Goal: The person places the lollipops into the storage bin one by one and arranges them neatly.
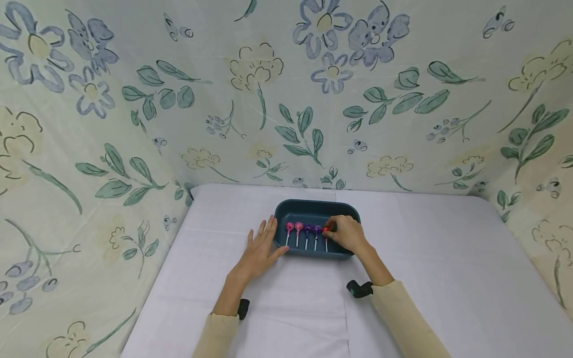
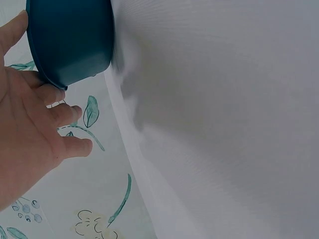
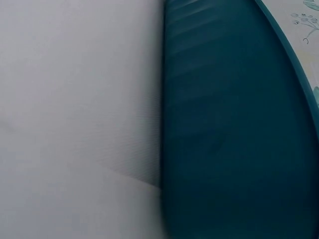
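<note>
A dark teal tray [image 1: 313, 208] holds several lollipops in a row, heads away from me and white sticks toward me. Two are pink, including this pink lollipop [image 1: 299, 226]; two are purple, such as this purple lollipop [image 1: 317, 230]. At the row's right end, my right hand [image 1: 348, 232] reaches over the rim and pinches the red head of a red lollipop [image 1: 326, 230]. My left hand [image 1: 257, 253] touches the tray's left end with fingers spread and fairly straight, its thumb along the near rim. The right wrist view shows only the tray's outer wall [image 3: 234, 119], no hand.
A white cloth [image 1: 277, 293] covers the table under the tray. Floral fabric [image 1: 268, 99] hangs behind the table and along both sides. A black device [image 1: 359, 289] sits at the right wrist, and another black device [image 1: 243, 309] at the left.
</note>
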